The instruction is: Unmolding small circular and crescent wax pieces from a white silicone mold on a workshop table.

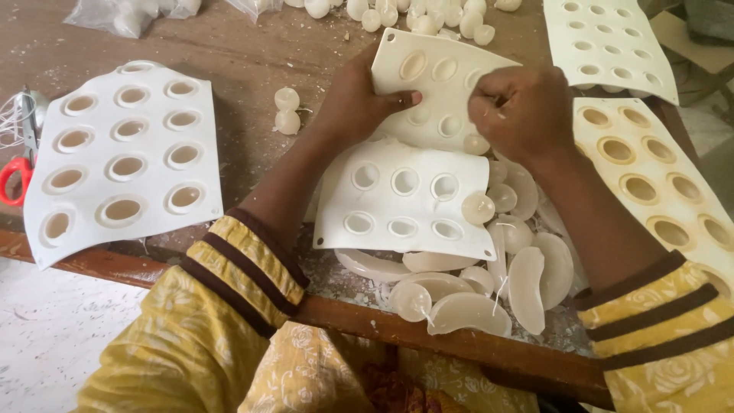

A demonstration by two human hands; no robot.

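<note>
Left hand (359, 99) flat, thumb pinching inward; right hand (520, 111) curled, fingertips pinched.

Illumination is soft, even daylight with no glare. The left hand (359, 103) casts a diffuse shadow leftward onto the wooden table (245, 53); faint shading lies beneath the right hand (524, 111). Both hands are in sharp focus. White moulds (122, 157) left of the hands approach overexposure. Wide-angle distortion bends the edges far from the hands.

Both hands on a white silicone mould (440, 73), tilted up.
Left hand (355, 99) grips its edge; right hand (520, 111) pinches at a cavity.
</note>
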